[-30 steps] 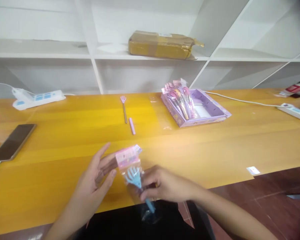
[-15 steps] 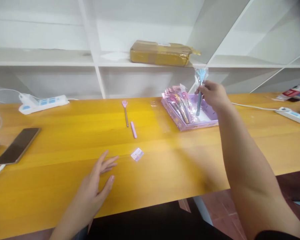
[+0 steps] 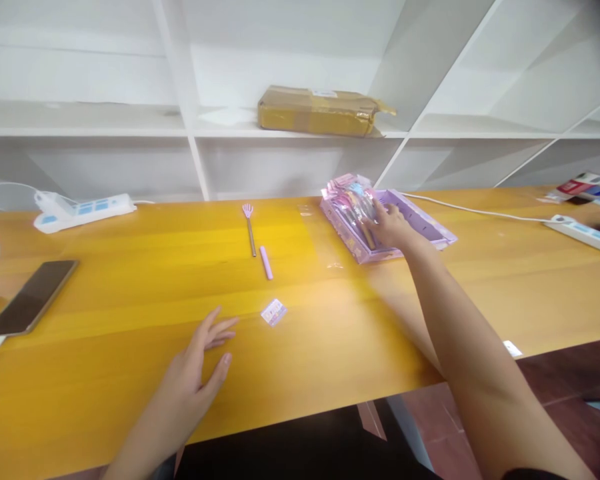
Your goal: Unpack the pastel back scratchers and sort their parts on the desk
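Wrapped claw-headed sticks [image 3: 356, 208] lie bunched in the left part of a purple tray [image 3: 437, 235] near the table's [image 3: 325, 347] back edge. The right hand [image 3: 391, 225] reaches in and touches them; whether its grip is closed on one cannot be told. Toward the front edge, the left hand [image 3: 197, 370] hovers empty, fingers spread, beside a small printed card [image 3: 273, 311]. Behind the card are a lilac tube [image 3: 266, 263] and an unwrapped claw stick [image 3: 251, 230].
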`<state>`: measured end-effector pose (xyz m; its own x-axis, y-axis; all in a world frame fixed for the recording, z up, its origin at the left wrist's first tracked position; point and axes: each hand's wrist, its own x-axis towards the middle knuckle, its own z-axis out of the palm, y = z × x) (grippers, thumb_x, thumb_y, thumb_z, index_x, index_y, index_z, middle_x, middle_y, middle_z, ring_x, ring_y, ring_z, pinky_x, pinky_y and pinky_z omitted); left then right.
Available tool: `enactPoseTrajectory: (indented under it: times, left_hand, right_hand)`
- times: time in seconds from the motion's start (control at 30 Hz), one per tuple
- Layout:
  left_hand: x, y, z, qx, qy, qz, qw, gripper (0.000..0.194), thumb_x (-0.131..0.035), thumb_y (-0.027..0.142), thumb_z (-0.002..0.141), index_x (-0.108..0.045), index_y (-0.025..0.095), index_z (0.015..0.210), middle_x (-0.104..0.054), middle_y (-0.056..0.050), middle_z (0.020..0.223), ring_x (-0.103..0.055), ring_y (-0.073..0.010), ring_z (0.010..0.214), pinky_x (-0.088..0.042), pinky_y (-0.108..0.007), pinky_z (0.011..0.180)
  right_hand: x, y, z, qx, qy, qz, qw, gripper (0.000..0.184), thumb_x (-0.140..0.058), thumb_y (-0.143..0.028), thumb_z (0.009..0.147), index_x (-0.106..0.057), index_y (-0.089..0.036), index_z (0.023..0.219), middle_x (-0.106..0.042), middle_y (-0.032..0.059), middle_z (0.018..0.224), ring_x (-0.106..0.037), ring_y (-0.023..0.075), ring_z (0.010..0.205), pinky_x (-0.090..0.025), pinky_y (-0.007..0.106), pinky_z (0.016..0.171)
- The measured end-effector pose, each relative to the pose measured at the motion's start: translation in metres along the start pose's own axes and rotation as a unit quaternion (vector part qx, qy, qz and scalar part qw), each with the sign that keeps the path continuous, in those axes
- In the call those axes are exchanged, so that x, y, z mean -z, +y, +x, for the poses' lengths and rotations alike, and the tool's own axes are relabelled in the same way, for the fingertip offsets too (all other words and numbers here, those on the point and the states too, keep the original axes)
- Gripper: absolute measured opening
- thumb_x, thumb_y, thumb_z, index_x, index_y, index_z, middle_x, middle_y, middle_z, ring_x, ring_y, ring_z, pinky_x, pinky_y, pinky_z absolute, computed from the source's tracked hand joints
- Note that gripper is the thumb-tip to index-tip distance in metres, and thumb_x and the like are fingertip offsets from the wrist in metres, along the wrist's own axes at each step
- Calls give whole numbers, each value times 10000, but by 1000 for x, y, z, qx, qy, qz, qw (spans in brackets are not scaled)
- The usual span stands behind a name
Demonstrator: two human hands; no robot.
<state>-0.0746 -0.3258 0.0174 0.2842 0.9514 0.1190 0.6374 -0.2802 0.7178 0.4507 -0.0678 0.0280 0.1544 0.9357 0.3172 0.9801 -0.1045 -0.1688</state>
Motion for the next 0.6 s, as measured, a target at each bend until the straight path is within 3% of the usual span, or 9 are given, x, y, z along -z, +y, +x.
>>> enactPoseTrajectory:
  times: [0.13, 0.17, 0.23, 0.3, 0.37, 0.5, 0.6]
  left_hand:
    - [1, 2, -10, -42, -27, 65, 997, 640, -505, 363, 1107, -253, 346, 1696, -705, -93, 1511, -772, -257, 1233, -643, -456, 1042]
    - [4, 3, -7, -56, -43, 86, 994, 636, -517, 352, 1095, -292, 329, 1690, -710, -101, 1498, -775, -264, 1215, -642, -457, 1032]
    - [11, 4, 10, -84, -80, 128, 985, 576, -534, 328, 1064, -433, 282, 1629, -719, -118, 1473, -769, -282, 1204, -630, -466, 1031]
    - [20, 5, 49, -94, -98, 172, 976, 453, -541, 304, 1029, -605, 230, 1471, -742, -130, 1407, -751, -308, 1213, -606, -480, 1044]
    - [26, 6, 105, -54, -85, 207, 973, 330, -502, 270, 1032, -689, 209, 1297, -779, -113, 1244, -760, -287, 1104, -596, -450, 1003]
    - [20, 6, 223, 47, -9, 218, 975, 284, -490, 260, 1072, -723, 157, 1196, -764, -145, 1281, -717, -247, 1206, -523, -337, 1062]
    - [4, 1, 275, 100, 12, 227, 969, 394, -509, 396, 1091, -721, 98, 1237, -751, -233, 1312, -712, -311, 1249, -530, -358, 1025]
  right_hand:
    - [16, -25, -17, 76, 124, 6, 989, 747, -465, -533, 1062, -442, -99, 1669, -488, 311, 1595, -491, 466, 1477, -423, 632, 1187]
    - [21, -37, -22, 104, 129, 19, 986, 678, -456, -507, 1072, -517, -106, 1616, -541, 295, 1551, -518, 440, 1453, -432, 596, 1186]
    - [29, -65, -33, 157, 79, 51, 983, 523, -449, -456, 1085, -682, -133, 1424, -670, 246, 1398, -624, 374, 1318, -485, 493, 1123]
    - [32, -100, -45, 182, -14, 68, 981, 435, -420, -414, 1101, -761, -163, 1203, -761, 188, 1208, -708, 308, 1110, -522, 395, 985]
    - [29, -138, -57, 174, -98, 50, 979, 485, -345, -405, 1132, -767, -171, 1091, -795, 161, 1077, -728, 275, 971, -498, 345, 862]
    - [10, -209, -74, 170, -164, 13, 972, 615, -258, -486, 1162, -772, -152, 1119, -809, 203, 1139, -745, 279, 1020, -445, 316, 803]
    - [-2, -244, -79, 204, -212, 22, 955, 624, -393, -635, 1110, -808, -182, 1002, -828, 172, 1043, -756, 270, 946, -442, 305, 755]
